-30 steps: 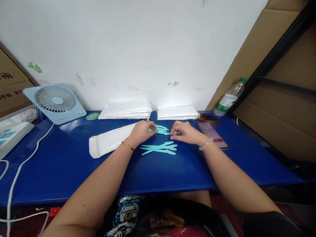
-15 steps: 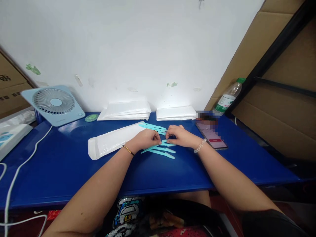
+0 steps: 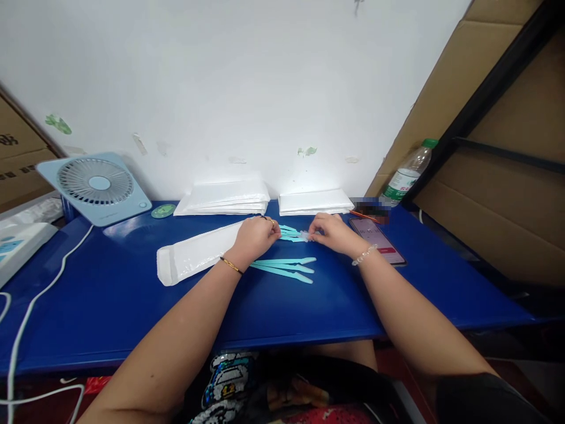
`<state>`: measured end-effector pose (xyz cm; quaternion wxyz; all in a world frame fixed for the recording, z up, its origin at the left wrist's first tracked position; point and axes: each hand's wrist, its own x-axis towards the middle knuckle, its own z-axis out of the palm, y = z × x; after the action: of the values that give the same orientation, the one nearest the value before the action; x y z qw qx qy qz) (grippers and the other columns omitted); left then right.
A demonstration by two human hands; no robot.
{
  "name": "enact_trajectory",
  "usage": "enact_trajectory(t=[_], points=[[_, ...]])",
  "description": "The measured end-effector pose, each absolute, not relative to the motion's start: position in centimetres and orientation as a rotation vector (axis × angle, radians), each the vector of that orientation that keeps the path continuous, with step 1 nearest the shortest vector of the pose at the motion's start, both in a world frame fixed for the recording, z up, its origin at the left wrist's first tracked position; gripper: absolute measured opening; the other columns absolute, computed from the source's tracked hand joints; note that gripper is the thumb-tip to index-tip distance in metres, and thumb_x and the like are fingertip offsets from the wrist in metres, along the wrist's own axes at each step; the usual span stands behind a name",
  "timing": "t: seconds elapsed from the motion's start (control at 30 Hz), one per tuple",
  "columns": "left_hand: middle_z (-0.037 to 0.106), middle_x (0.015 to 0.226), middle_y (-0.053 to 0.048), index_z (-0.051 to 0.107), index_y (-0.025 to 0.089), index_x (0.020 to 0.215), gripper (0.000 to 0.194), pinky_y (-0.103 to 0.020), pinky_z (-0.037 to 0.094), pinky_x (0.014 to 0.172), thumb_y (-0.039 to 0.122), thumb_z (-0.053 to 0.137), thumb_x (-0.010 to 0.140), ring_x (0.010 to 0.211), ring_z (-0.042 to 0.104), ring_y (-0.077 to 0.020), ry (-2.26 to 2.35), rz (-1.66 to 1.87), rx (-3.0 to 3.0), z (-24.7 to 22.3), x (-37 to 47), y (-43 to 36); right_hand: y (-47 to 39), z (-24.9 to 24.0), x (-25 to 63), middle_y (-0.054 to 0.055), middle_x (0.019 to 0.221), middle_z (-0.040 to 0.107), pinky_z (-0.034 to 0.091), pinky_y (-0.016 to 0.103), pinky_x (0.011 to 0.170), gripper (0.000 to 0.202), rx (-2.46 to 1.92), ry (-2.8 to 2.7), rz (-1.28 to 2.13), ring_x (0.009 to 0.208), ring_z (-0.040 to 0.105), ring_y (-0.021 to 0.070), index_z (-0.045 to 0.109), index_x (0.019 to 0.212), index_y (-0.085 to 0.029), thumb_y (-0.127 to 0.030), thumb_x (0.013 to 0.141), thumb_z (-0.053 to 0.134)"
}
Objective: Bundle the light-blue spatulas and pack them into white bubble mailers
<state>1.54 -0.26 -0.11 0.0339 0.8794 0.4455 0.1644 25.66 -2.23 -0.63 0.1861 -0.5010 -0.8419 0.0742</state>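
My left hand [image 3: 256, 237] is closed, fingertips pinched on the handle of a turquoise eyebrow razor [image 3: 293, 239] at the right end of the white padded envelope. Other razors lie right beside it, so their edges are hard to separate. My right hand [image 3: 330, 232] is closed too, its thumb and fingers pinching a small clear blade cap [image 3: 305, 235] at the razor's blade end. Whether the cap sits on the blade cannot be made out. Nearer to me, several more turquoise razors [image 3: 286, 273] lie fanned on the blue table, blades to the right, handle ends partly behind my left wrist.
The white padded envelope [image 3: 194, 257] lies left of my hands. Two stacks of white envelopes [image 3: 225, 197] stand against the wall. A blue fan [image 3: 99, 184] is at left. At right are a phone [image 3: 375, 235] and a plastic bottle [image 3: 408, 174].
Both hands have moved up from the nearer razors to the farther group, and the right hand has shifted right. A nearer razor has been let go and lies with the others.
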Motion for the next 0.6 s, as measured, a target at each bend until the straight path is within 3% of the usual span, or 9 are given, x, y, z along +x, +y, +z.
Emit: enact_trajectory(t=[0.17, 0.3, 0.43, 0.6], points=[[0.068, 0.093, -0.004, 0.067, 0.021, 0.095, 0.024, -0.028, 0.039, 0.071, 0.036, 0.056, 0.079, 0.086, 0.059, -0.0198, 1.364, 0.597, 2.637, -0.6, 0.8, 0.4, -2.9, 0.1, 26.0, 0.005, 0.091, 0.060, 0.033, 0.031, 0.075, 0.018, -1.385, -2.349, 0.348, 0.079, 0.055, 0.0176, 0.066, 0.084, -0.019, -0.037, 0.080, 0.063], [0.067, 0.084, -0.002, 0.067, 0.020, 0.086, 0.028, -0.024, 0.038, 0.062, 0.044, 0.056, 0.080, 0.074, 0.058, -0.0154, 1.100, 0.506, 2.534, -0.4, 0.8, -0.6, -3.9, 0.5, 25.0, 0.002, 0.088, 0.059, 0.032, 0.033, 0.078, 0.026, -1.233, -2.593, 0.548, 0.078, 0.054, 0.0171, 0.065, 0.084, -0.020, -0.044, 0.076, 0.066], [0.067, 0.074, -0.001, 0.069, 0.020, 0.083, 0.030, -0.023, 0.034, 0.054, 0.047, 0.059, 0.076, 0.065, 0.056, -0.0136, 0.946, 0.279, 2.519, -0.6, 1.2, -1.4, -3.9, 0.1, 24.3, 0.001, 0.083, 0.056, 0.031, 0.033, 0.079, 0.020, -1.249, -2.671, 0.546, 0.075, 0.053, 0.0158, 0.063, 0.080, -0.019, -0.039, 0.081, 0.062], [0.068, 0.072, -0.001, 0.070, 0.021, 0.077, 0.020, -0.025, 0.031, 0.053, 0.036, 0.057, 0.080, 0.062, 0.055, -0.0137, 1.062, 0.327, 2.642, -0.6, 2.0, -1.2, -3.5, 0.1, 24.3, 0.002, 0.083, 0.055, 0.035, 0.027, 0.068, 0.013, -1.251, -2.554, 0.477, 0.070, 0.050, 0.0135, 0.060, 0.078, -0.018, -0.030, 0.082, 0.061]])
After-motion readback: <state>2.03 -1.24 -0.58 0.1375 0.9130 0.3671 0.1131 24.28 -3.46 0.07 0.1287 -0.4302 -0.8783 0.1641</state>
